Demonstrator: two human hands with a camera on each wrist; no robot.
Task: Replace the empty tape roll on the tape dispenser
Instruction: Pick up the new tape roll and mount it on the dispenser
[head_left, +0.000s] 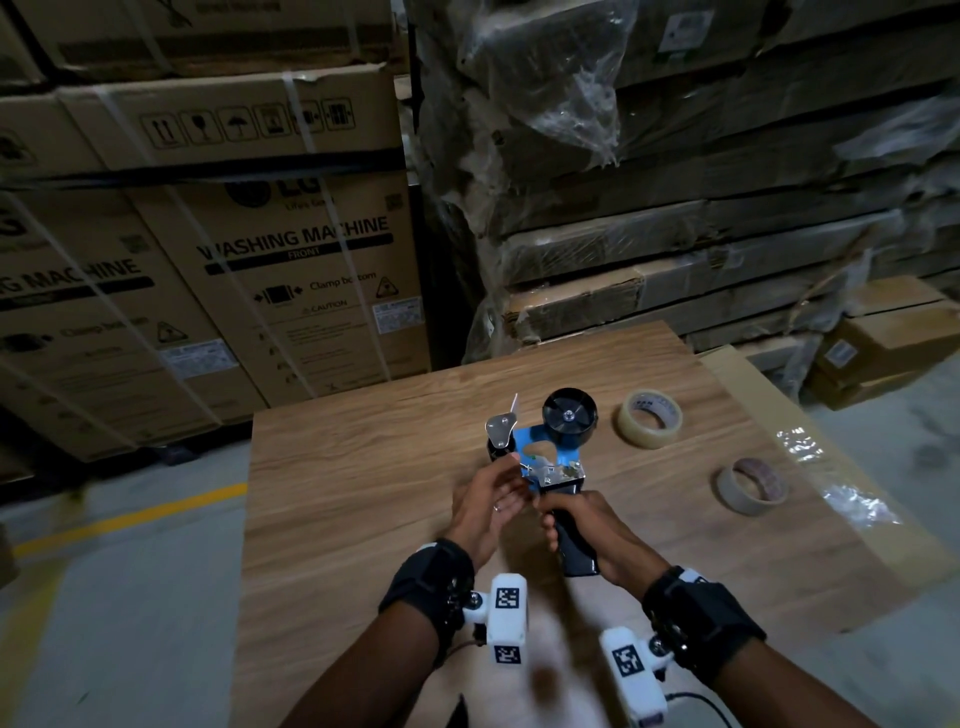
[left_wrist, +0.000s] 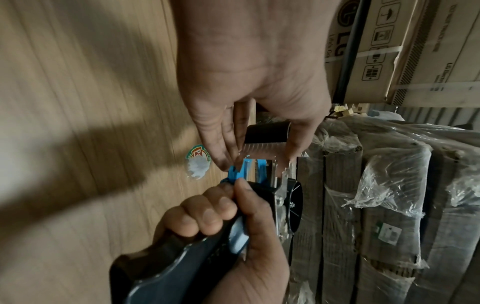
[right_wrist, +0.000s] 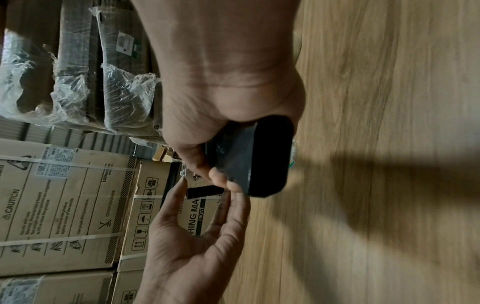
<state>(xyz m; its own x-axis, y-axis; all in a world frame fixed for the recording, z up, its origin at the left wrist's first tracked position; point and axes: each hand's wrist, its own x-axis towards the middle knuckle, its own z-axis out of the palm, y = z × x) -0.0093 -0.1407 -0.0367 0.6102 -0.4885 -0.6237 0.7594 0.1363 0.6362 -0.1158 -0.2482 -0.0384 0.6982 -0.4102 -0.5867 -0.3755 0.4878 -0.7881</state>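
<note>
My right hand (head_left: 576, 512) grips the black handle (right_wrist: 262, 160) of the blue tape dispenser (head_left: 550, 452) and holds it above the wooden table (head_left: 363, 467). The dispenser's black spool hub (head_left: 570, 415) is bare, with no roll on it. At the dispenser's front end, my left hand (head_left: 496, 488) brackets the black roller (left_wrist: 267, 133) and toothed blade, with the thumb on one side and the fingers on the blue frame. A clear tape roll (head_left: 649, 418) lies flat on the table to the right. Nearer, an empty brownish core (head_left: 753, 486) lies flat.
Washing machine cartons (head_left: 291, 270) stand behind the table on the left. Plastic-wrapped flat cartons (head_left: 675, 208) are stacked behind it on the right. A sheet of cardboard (head_left: 810, 467) sticks out under the table's right edge. A round sticker (left_wrist: 198, 162) is on the tabletop.
</note>
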